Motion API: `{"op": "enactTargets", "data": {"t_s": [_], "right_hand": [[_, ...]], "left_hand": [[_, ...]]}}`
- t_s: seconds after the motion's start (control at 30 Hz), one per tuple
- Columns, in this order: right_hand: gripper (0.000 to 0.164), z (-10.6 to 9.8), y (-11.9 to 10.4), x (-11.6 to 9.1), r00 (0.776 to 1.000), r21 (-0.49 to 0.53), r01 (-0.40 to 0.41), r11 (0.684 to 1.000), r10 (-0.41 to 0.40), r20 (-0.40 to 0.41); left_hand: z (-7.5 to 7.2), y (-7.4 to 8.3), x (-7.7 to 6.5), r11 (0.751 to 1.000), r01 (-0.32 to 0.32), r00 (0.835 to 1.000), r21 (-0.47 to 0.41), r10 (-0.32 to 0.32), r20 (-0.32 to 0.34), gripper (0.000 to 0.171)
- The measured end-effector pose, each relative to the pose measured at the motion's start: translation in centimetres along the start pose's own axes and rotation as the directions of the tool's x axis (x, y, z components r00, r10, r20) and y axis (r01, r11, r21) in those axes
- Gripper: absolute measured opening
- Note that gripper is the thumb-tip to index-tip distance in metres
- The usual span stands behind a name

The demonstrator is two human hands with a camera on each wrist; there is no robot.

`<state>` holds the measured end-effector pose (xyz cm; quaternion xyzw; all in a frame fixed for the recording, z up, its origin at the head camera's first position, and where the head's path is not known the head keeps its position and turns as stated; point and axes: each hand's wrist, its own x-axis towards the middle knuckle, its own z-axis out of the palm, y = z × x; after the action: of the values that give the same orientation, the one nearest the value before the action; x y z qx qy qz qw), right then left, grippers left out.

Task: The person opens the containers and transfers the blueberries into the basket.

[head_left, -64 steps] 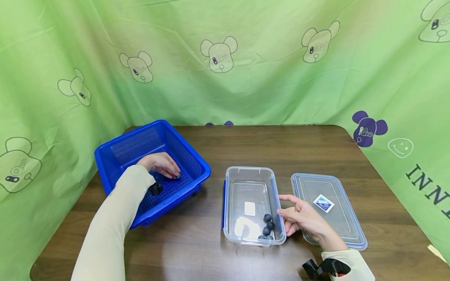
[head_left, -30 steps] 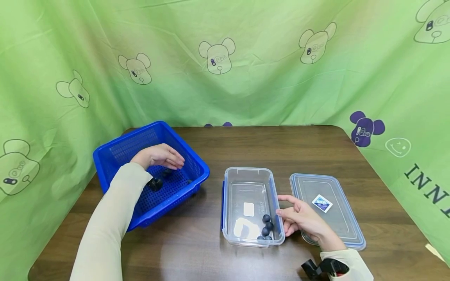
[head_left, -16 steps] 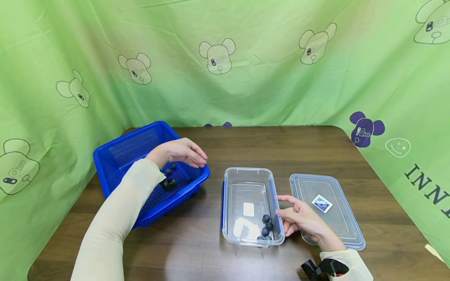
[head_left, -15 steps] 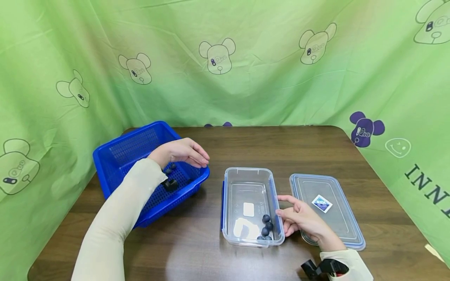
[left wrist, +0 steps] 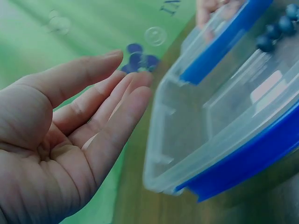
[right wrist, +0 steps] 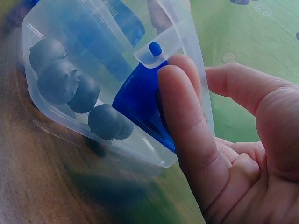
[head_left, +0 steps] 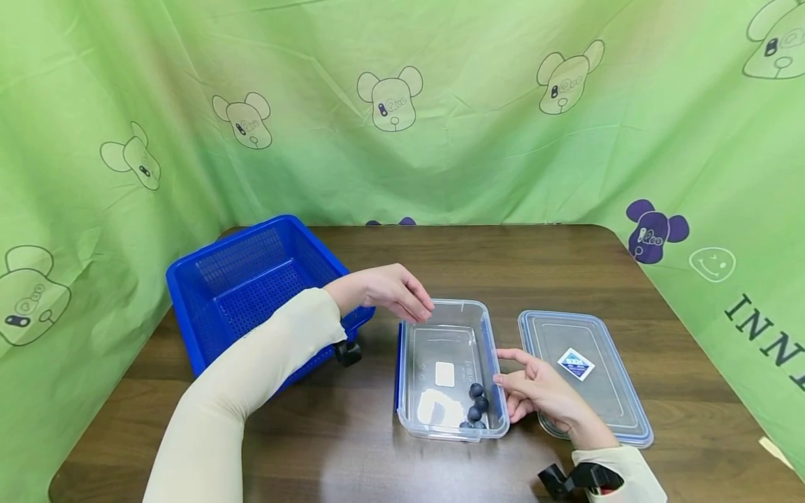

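My left hand [head_left: 391, 291] hovers over the far left corner of a clear plastic food container [head_left: 434, 335], fingers loosely bent. In the left wrist view its thumb and fingertips stand apart, with nothing visible between them. Several dark blueberries [head_left: 478, 404] lie in the container's near right corner; the right wrist view shows their small crowns. My right hand [head_left: 547, 395] touches the container's right wall from outside, its fingers against the blue side latch [right wrist: 142, 95]. To the left, a blue plastic basket [head_left: 216, 262] sits partly behind my left arm, which hides part of its floor.
A clear lid [head_left: 604, 391] with a diamond-shaped label lies on the brown wooden table [head_left: 478, 258], right of the container and partly under my right hand. Black camera mounts [head_left: 347, 353] sit on both wrists. A green printed curtain [head_left: 478, 161] surrounds the table's back and sides.
My left hand has risen out of the basket and moved right, over its rim, to the container's far left corner. The right hand and the container stay in place.
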<state>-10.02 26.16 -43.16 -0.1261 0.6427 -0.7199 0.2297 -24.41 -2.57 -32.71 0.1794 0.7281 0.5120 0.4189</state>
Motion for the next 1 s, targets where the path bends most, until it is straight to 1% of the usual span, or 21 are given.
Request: {"op": "enactTargets", "data": {"t_s": [0.1, 0.3, 0.4, 0.47, 0.6, 0.73, 0.87, 1.0], "right_hand": [[0.068, 0.0, 0.0, 0.0, 1.000, -0.001, -0.002, 1.000, 0.002, 0.000], [0.067, 0.0, 0.0, 0.0, 1.000, 0.001, -0.005, 1.000, 0.005, 0.002], [0.067, 0.0, 0.0, 0.0, 1.000, 0.004, -0.006, 1.000, 0.006, 0.003], [0.067, 0.0, -0.1, -0.1, 1.000, 0.006, -0.009, 1.000, 0.009, 0.002], [0.067, -0.1, -0.1, -0.1, 1.000, 0.008, -0.014, 1.000, 0.014, 0.003], [0.067, 0.0, -0.1, 0.0, 1.000, 0.009, -0.013, 1.000, 0.013, 0.006], [0.067, 0.0, -0.1, 0.1, 1.000, 0.015, -0.009, 1.000, 0.008, 0.012], [0.066, -0.1, -0.1, 0.1, 1.000, 0.014, -0.005, 1.000, 0.005, 0.014]], "left_hand": [[1.4, -0.1, 0.8, 1.000, 0.009, 1.000, 0.002, -0.009, 0.018, 0.031], [4.1, -0.7, 2.5, 1.000, 0.009, 0.999, 0.024, -0.009, 0.039, 0.028], [5.2, -1.2, 3.3, 0.999, 0.027, 0.997, 0.040, -0.030, 0.067, 0.029], [5.9, -1.5, 3.8, 0.998, 0.039, 0.994, 0.055, -0.044, 0.097, 0.030], [7.1, -1.9, 4.7, 0.993, 0.089, 0.984, 0.078, -0.099, 0.149, 0.028], [8.2, -2.5, 5.5, 0.985, 0.139, 0.972, 0.099, -0.155, 0.177, 0.017], [8.9, -3.0, 6.0, 0.983, 0.156, 0.968, 0.100, -0.172, 0.181, 0.008], [9.6, -3.1, 6.4, 0.980, 0.160, 0.967, 0.114, -0.179, 0.180, 0.007]]}}
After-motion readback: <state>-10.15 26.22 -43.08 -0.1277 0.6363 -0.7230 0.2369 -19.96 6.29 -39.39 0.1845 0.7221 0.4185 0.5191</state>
